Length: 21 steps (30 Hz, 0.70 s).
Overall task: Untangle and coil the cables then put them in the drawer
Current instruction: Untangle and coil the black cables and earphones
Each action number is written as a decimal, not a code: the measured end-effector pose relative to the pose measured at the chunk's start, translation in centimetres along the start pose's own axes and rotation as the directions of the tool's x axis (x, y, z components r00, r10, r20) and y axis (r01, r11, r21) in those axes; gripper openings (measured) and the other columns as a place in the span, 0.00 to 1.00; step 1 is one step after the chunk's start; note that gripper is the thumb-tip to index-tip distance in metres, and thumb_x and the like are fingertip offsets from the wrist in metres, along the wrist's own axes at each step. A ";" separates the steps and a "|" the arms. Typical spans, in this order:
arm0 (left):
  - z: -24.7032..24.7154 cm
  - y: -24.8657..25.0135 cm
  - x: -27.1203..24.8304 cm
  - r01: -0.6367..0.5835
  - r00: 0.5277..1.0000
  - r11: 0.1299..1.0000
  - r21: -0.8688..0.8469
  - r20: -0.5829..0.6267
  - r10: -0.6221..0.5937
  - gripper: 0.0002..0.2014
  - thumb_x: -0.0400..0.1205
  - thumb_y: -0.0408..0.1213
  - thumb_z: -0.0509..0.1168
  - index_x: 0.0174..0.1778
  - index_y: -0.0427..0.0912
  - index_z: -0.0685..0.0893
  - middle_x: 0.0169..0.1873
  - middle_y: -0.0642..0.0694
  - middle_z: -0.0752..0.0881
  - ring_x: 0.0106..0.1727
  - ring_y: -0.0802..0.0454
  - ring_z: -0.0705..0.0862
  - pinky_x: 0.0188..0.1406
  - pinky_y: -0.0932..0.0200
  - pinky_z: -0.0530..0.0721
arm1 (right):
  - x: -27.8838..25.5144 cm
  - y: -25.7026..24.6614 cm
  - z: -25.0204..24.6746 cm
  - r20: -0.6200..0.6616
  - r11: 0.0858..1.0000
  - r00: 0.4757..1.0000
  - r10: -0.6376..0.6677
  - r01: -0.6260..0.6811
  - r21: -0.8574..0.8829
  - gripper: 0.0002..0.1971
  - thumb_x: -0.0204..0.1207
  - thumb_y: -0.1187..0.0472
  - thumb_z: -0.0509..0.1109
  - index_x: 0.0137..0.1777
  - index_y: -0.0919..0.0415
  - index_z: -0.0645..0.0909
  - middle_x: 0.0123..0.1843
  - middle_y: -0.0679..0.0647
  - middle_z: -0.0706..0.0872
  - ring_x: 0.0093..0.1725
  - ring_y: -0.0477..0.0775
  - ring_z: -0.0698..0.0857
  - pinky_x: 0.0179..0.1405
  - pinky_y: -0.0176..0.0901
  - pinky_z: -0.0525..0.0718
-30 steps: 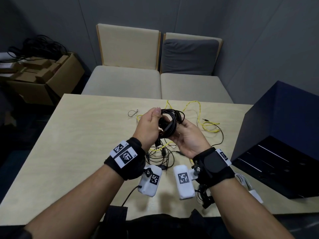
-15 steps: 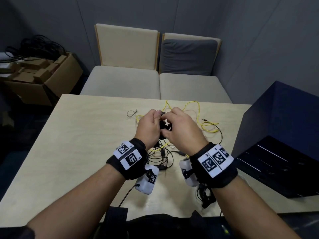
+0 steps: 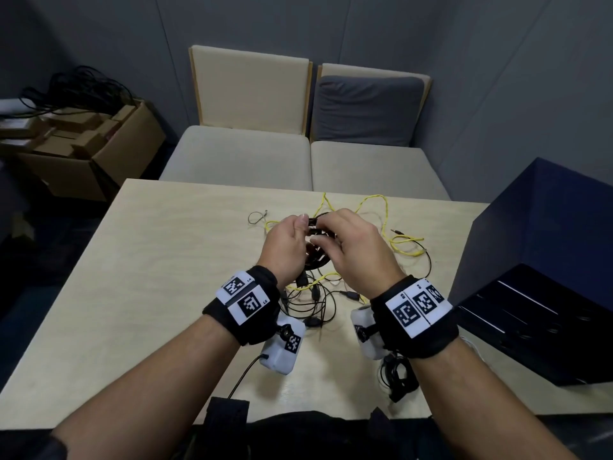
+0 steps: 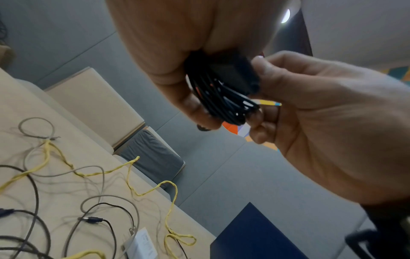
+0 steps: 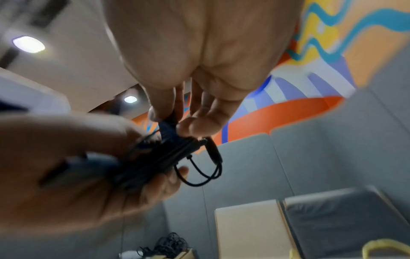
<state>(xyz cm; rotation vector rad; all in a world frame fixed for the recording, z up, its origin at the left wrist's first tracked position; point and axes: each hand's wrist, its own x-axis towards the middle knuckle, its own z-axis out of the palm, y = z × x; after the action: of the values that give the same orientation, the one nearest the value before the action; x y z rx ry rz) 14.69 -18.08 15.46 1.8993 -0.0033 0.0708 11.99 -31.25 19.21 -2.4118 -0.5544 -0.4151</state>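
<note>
Mid-frame, your left hand (image 3: 285, 247) gripped the coiled black cable (image 4: 224, 98) while your right hand (image 3: 355, 247) pinched its end; securing that end probably came next, then the drawer.

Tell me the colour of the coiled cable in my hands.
Black; the coiled cable shows best in the left wrist view.

Dim, even overhead light; wrist views blurred.

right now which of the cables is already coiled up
The black cable, bundled in loops and held by both the left hand and right hand; the yellow cable lies loose on the table.
</note>
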 end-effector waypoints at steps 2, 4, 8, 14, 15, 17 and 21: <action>0.0 0.3 -0.1 0.047 0.999 0.998 -0.052 0.010 -0.046 0.18 0.89 0.44 0.49 0.48 0.35 0.79 0.33 0.41 0.82 0.29 0.51 0.80 0.27 0.62 0.83 | 0.0 0.1 -0.2 -0.019 0.999 0.999 0.036 -0.035 0.035 0.06 0.78 0.61 0.69 0.50 0.64 0.81 0.42 0.50 0.81 0.39 0.46 0.75 0.39 0.36 0.73; 0.0 0.6 -0.1 0.048 0.999 0.999 -0.020 0.014 -0.048 0.17 0.89 0.44 0.49 0.48 0.36 0.78 0.30 0.45 0.80 0.25 0.54 0.79 0.25 0.64 0.81 | -0.1 -0.2 -0.3 0.002 0.991 0.995 0.098 -0.098 0.094 0.05 0.79 0.62 0.68 0.49 0.64 0.78 0.37 0.49 0.81 0.36 0.49 0.76 0.37 0.38 0.74; 0.2 0.7 -0.2 0.012 1.000 0.999 0.038 -0.015 -0.011 0.16 0.89 0.43 0.49 0.45 0.38 0.77 0.32 0.50 0.79 0.25 0.55 0.79 0.20 0.70 0.76 | 0.2 -0.7 -1.0 0.008 0.777 0.942 0.337 -0.283 0.562 0.06 0.82 0.69 0.63 0.44 0.61 0.73 0.34 0.55 0.83 0.28 0.49 0.84 0.32 0.49 0.87; 0.0 1.4 -0.1 0.019 1.000 0.999 0.030 -0.010 -0.019 0.18 0.89 0.45 0.49 0.43 0.38 0.76 0.28 0.46 0.81 0.19 0.59 0.79 0.20 0.66 0.77 | 0.7 -0.7 -3.0 0.011 0.182 0.843 0.539 -0.129 0.975 0.09 0.85 0.68 0.54 0.43 0.64 0.69 0.37 0.59 0.82 0.28 0.50 0.83 0.28 0.42 0.85; -0.2 1.4 0.1 0.036 0.999 0.999 0.013 -0.012 -0.036 0.18 0.89 0.45 0.49 0.43 0.38 0.76 0.28 0.46 0.80 0.19 0.59 0.80 0.19 0.67 0.76 | 0.5 -0.6 -3.5 0.008 0.123 0.843 0.537 -0.087 0.989 0.07 0.84 0.67 0.55 0.43 0.64 0.69 0.36 0.58 0.83 0.28 0.51 0.82 0.28 0.42 0.85; -0.6 1.2 0.4 0.081 0.997 0.996 -0.035 -0.011 -0.081 0.18 0.89 0.45 0.49 0.43 0.38 0.76 0.30 0.45 0.79 0.22 0.54 0.82 0.17 0.68 0.74 | 0.1 0.0 -4.4 -0.009 0.079 0.843 0.538 -0.040 0.996 0.05 0.79 0.62 0.59 0.43 0.63 0.69 0.35 0.56 0.84 0.30 0.51 0.82 0.29 0.42 0.84; -1.0 1.0 0.7 0.070 0.997 0.988 -0.139 -0.010 -0.072 0.18 0.89 0.44 0.49 0.36 0.42 0.73 0.31 0.46 0.77 0.20 0.59 0.81 0.24 0.63 0.80 | -0.9 2.7 -4.2 -0.013 0.165 0.808 0.589 -0.104 0.981 0.05 0.85 0.65 0.55 0.47 0.61 0.70 0.35 0.55 0.83 0.30 0.50 0.81 0.30 0.41 0.84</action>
<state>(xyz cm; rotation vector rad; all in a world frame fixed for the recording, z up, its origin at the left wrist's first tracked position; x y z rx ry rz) 15.26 -17.48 16.76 1.7577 0.0674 0.0353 11.84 -36.15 20.67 -1.0570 0.0601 -0.2105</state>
